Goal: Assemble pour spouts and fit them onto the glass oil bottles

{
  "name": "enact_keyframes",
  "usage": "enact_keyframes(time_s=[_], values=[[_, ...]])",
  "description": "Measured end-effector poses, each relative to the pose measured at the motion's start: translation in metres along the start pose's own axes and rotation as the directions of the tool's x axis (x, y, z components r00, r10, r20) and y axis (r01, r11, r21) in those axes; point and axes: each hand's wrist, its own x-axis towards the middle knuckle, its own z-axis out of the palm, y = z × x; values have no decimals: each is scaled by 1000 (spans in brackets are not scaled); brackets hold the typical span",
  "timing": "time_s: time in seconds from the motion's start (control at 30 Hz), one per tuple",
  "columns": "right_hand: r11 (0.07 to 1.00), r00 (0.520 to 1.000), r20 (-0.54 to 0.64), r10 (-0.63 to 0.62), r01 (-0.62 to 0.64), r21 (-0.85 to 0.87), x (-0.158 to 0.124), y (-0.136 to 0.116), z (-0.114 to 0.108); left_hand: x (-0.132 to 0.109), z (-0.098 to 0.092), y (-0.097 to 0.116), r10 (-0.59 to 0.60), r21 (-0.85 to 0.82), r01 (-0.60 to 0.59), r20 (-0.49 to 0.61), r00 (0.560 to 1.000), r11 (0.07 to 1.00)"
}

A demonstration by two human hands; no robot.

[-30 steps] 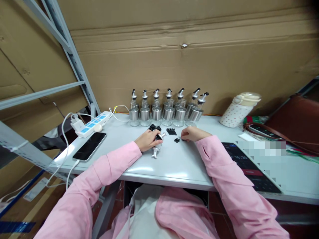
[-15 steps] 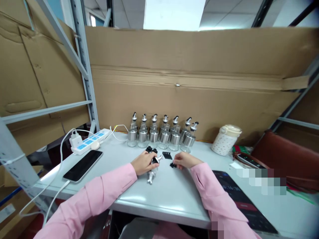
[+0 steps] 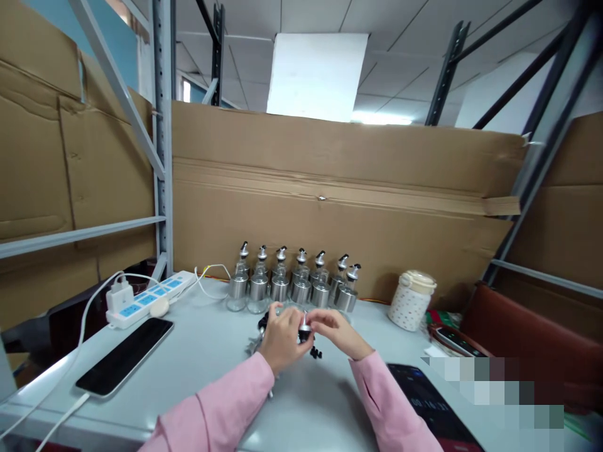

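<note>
My left hand (image 3: 285, 337) is closed around a silver-and-black bottle pourer (image 3: 304, 329), holding it above the table. At the pourer's upper end are the pinched fingers of my right hand (image 3: 338, 331); whatever small piece they may grip is hidden. Small black pieces (image 3: 316, 353) lie on the table just below the right hand. Left of my left hand are black stoppers (image 3: 262, 321) and loose silver spouts (image 3: 253, 344), partly covered by the hand. Behind both hands stands a row of several glass bottles with steel sleeves (image 3: 300, 290), topped with pourers.
On the left, a phone (image 3: 126, 356) lies near a white power strip (image 3: 149, 300) with trailing cables. To the right are a dotted white container (image 3: 411, 301), a dark device showing a timer (image 3: 431, 405) and a brown bag (image 3: 518, 336). Cardboard (image 3: 339, 163) walls the back.
My right hand has lifted from the small black pieces to the pourer in my left hand. The left hand has raised the pourer. The camera view has tilted upward.
</note>
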Motion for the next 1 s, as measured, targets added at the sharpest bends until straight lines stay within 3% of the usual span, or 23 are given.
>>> enact_keyframes(time_s=[0.23,0.33,0.5,0.67,0.9,1.0], values=[[986,997,-55,51,-41,160,6,8,5,12,4,-5,-37,84,42,-56,998,996],[985,996,-75,40,-27,168,7,8,12,13,3,-10,-76,82,76,-13,997,994],[968,980,-197,-14,63,244,5,5,13,9,-5,-16,83,54,-90,116,990,995],[983,966,-258,-1,48,178,3,3,8,9,-11,-27,184,126,-202,140,973,971],[999,976,-217,-30,21,-41,4,2,11,12,-15,-30,155,95,-179,219,963,979],[997,959,-281,30,-50,-64,6,5,15,12,-17,-27,147,95,-171,221,964,981]])
